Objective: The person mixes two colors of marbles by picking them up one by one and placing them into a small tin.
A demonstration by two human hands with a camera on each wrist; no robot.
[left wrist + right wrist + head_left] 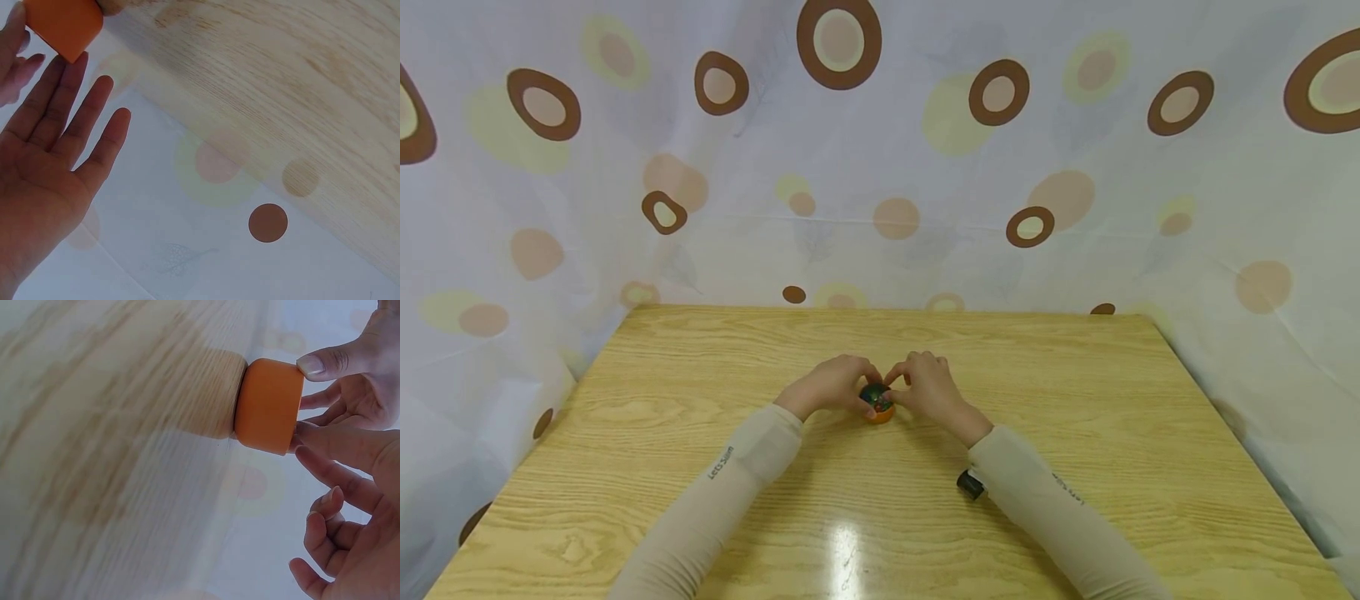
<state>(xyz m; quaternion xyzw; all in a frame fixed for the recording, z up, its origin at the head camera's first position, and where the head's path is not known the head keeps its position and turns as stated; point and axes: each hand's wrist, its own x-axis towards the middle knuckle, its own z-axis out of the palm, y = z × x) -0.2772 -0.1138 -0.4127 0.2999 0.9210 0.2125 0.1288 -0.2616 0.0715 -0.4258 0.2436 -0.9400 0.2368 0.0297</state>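
Note:
A small orange cup point(878, 416) stands upright on the table, with something dark green and glossy with reddish spots point(874, 396) at its top. My left hand point(831, 387) holds it from the left, thumb at the near rim; in the left wrist view the other fingers point(94, 119) are fairly straight. From the right, my right hand point(931, 390) has thumb and index finger at the rim, its other fingers curled loosely. In the right wrist view the cup's smooth side point(269, 406) shows, while its inside is hidden. Whether my right fingertips pinch anything inside, I cannot tell.
The light wood-grain table point(700, 517) has a bright reflection near its front. A small black piece point(970, 485) shows beside the right sleeve point(1045, 500). A white curtain point(910, 167) with brown and pastel circles hangs behind the table and along both sides.

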